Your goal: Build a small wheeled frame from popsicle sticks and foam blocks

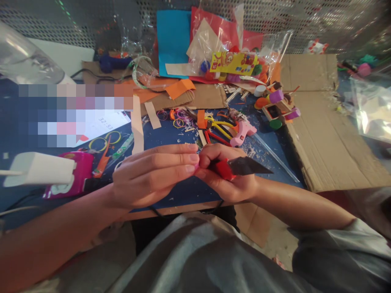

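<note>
My left hand (149,173) is closed, its long fingers pressed together and pointing right. At its fingertips, a small pink piece (196,167) shows, mostly hidden between the two hands. My right hand (240,188) is wrapped around a cutter knife with a red body (225,169). The dark pointed blade (252,166) sticks out to the right, away from the left hand. The right thumb and curled forefinger touch the pink piece too. Both hands are raised over the front edge of the blue table (180,199).
Behind my hands lie a pink glue gun (242,132), yellow-handled pliers (222,129) and scraps. A small wooden model with coloured caps (276,108) stands by cardboard (339,138). To the left are a phone (105,124) and a white charger (42,169) in a pink socket block (82,167).
</note>
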`<state>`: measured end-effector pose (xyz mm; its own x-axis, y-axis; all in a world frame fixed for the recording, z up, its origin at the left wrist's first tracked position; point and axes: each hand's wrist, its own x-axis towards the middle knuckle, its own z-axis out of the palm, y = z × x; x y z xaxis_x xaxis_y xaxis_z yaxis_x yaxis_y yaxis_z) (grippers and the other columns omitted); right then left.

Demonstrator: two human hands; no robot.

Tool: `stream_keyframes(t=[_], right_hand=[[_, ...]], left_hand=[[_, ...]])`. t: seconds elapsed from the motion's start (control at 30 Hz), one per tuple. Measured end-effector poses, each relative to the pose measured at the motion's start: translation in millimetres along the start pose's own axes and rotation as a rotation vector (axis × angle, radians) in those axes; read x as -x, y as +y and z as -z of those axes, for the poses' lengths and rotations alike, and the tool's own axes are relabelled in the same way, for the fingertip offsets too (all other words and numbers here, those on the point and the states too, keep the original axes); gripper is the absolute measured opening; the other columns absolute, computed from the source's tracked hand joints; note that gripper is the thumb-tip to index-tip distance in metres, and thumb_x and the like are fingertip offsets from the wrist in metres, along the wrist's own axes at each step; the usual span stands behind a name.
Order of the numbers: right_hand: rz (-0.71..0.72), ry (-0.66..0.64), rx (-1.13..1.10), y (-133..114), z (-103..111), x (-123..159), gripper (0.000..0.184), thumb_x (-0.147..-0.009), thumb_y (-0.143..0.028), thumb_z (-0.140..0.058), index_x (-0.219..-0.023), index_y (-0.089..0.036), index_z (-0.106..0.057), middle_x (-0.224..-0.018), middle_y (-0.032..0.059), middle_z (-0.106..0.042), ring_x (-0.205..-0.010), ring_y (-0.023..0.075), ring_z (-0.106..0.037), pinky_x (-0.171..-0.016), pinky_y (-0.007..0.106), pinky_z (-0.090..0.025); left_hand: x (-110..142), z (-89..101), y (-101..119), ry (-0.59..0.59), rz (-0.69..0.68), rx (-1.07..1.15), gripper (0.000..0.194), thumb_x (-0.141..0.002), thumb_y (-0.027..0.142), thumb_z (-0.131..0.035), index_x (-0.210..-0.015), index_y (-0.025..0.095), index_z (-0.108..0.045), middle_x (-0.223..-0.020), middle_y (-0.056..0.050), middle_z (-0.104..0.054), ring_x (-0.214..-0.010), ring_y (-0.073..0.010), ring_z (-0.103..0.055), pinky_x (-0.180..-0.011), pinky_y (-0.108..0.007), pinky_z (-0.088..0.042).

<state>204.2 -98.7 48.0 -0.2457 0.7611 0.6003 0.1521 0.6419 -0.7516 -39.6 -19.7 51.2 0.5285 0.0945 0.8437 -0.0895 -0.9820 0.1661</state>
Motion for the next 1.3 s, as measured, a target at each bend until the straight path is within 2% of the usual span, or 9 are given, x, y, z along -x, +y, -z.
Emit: stream_keyframes(t=[0.13,0.3,0.43,0.53,0.7,0.9,1.03,1.17,1.3], right_hand=[[-0.008,-0.019,0.075,-5,0,0,0.023,-0.103,-0.021,-0.087,-0.098,-0.026,-0.066,-0.089,0.0008,-0.079,-0.073,0.0148,-0.073,-0.071,0.027,-0.064],[0.129,0.004,0.012,1,-6,1,0.022,-0.103,-0.017,-0.084,-0.099,-0.025,-0.064,-0.086,-0.0005,-0.075,-0.073,0.0134,-0.072,-0.066,0.024,-0.059],[-0.118,0.191,-0.096,10,-6,0,0.024,-0.110,-0.036,-0.085,-0.099,-0.024,-0.068,-0.078,-0.0023,-0.068,-0.059,0.0117,-0.061,-0.056,0.027,-0.052],[-0.257,0.230,-0.178,14,-4,-1,0.037,-0.113,-0.054,-0.079,-0.097,-0.024,-0.066,-0.067,-0.0058,-0.059,-0.049,0.0110,-0.055,-0.049,0.027,-0.047],[-0.350,0.175,-0.293,14,-2,-4,0.040,-0.104,-0.056,-0.091,-0.106,-0.023,-0.069,-0.072,-0.0073,-0.061,-0.047,0.0087,-0.055,-0.044,0.025,-0.045],[-0.369,0.094,-0.378,17,-1,-3,0.046,-0.112,-0.065,-0.077,-0.122,-0.021,-0.071,-0.078,-0.0057,-0.062,-0.056,0.0084,-0.057,-0.048,0.022,-0.046],[-0.422,0.107,-0.397,16,3,-3,0.039,-0.104,-0.053,-0.092,-0.116,-0.023,-0.069,-0.079,-0.0061,-0.064,-0.055,0.0095,-0.062,-0.048,0.021,-0.051],[-0.512,-0.003,-0.481,9,8,-4,0.049,-0.088,-0.040,-0.108,-0.100,-0.024,-0.063,-0.078,-0.0067,-0.067,-0.052,0.0119,-0.070,-0.043,0.020,-0.051],[-0.532,-0.077,-0.567,1,9,-2,0.042,-0.101,-0.047,-0.097,-0.108,-0.022,-0.064,-0.077,-0.0057,-0.069,-0.051,0.0099,-0.069,-0.045,0.018,-0.053]], left_hand=[[1,1.1,-3,-0.046,0.003,-0.023,0.030,-0.103,0.013,-0.090,-0.128,0.029,-0.087,-0.133,-0.001,-0.092,-0.125,-0.0263,-0.091,-0.108,-0.033,-0.080],[4,-10.0,-11,0.168,0.162,-0.144,0.048,-0.102,0.014,-0.091,-0.143,0.038,-0.083,-0.130,0.000,-0.092,-0.113,-0.0236,-0.093,-0.101,-0.034,-0.083],[8,-21.8,-14,0.247,0.269,-0.050,0.041,-0.104,0.031,-0.093,-0.143,0.039,-0.082,-0.124,-0.002,-0.092,-0.107,-0.0244,-0.092,-0.091,-0.039,-0.084],[11,-27.0,-17,0.278,0.264,0.038,0.044,-0.101,0.036,-0.095,-0.143,0.032,-0.082,-0.124,-0.005,-0.089,-0.102,-0.0230,-0.091,-0.087,-0.038,-0.082],[10,-23.1,-20,0.220,0.172,0.019,0.042,-0.106,0.031,-0.086,-0.146,0.020,-0.082,-0.122,-0.009,-0.084,-0.104,-0.0208,-0.084,-0.085,-0.036,-0.080],[6,-19.0,-10,0.142,0.298,-0.004,0.029,-0.113,0.037,-0.078,-0.141,0.039,-0.078,-0.115,-0.006,-0.082,-0.100,-0.0220,-0.082,-0.082,-0.040,-0.077],[8,-23.3,-13,0.206,0.271,0.042,0.034,-0.105,0.040,-0.090,-0.136,0.033,-0.080,-0.111,-0.006,-0.079,-0.093,-0.0207,-0.079,-0.075,-0.036,-0.073],[8,-24.8,-17,0.275,0.263,0.016,0.059,-0.091,0.059,-0.104,-0.134,0.025,-0.084,-0.108,-0.008,-0.080,-0.093,-0.0204,-0.078,-0.068,-0.031,-0.069],[9,-23.5,-11,0.247,0.379,-0.005,0.032,-0.107,0.048,-0.091,-0.130,0.026,-0.083,-0.116,-0.003,-0.085,-0.104,-0.0173,-0.085,-0.088,-0.031,-0.077]])
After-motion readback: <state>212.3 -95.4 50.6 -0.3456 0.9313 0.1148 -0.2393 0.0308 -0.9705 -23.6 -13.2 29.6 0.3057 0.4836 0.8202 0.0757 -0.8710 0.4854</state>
